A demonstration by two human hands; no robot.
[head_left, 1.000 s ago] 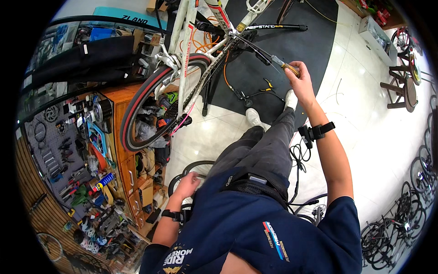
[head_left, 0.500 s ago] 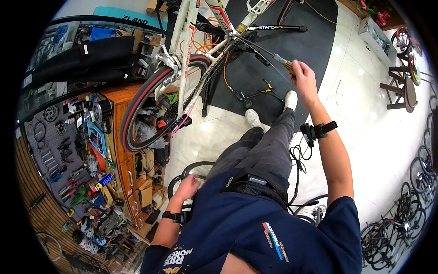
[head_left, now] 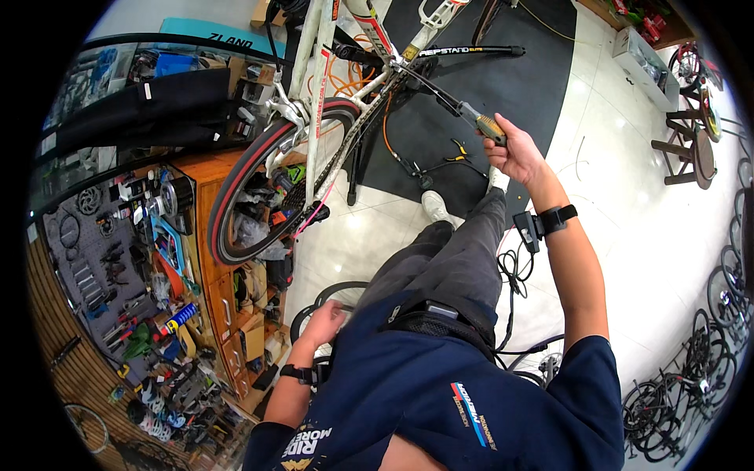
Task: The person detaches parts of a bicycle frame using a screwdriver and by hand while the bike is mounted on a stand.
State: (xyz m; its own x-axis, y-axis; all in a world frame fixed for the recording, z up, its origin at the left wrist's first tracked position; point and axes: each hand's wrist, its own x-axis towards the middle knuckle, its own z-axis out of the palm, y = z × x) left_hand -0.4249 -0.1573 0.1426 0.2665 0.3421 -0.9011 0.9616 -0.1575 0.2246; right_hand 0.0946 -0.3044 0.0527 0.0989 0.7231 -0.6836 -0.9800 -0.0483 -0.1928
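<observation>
My right hand (head_left: 514, 153) is wrapped around the grey-and-yellow handle of what looks like a screwdriver (head_left: 490, 128). Its shank points up and left toward the crank area of a white road bike (head_left: 390, 72); where the tip ends I cannot make out. Beside my waist, my left hand (head_left: 323, 322) hangs with its fingers curled, and nothing shows in it. A red-striped rear wheel (head_left: 228, 192) of the bike is off to the left, above the floor. Pliers (head_left: 459, 154) with yellow-and-black handles lie on the dark mat (head_left: 526, 94) beyond my feet.
A wooden cabinet (head_left: 212, 196) crowded with parts and a tool pegboard (head_left: 98, 271) line the left side. A black bike stand (head_left: 471, 52) reaches across the mat. On the right are a brown stool (head_left: 695, 157) and several parked bikes (head_left: 695, 369). A black cable (head_left: 514, 271) hangs near my right leg.
My right hand has turned, so more of the handle and palm side shows, and the handle has shifted slightly left and down. My left hand stays where it was.
</observation>
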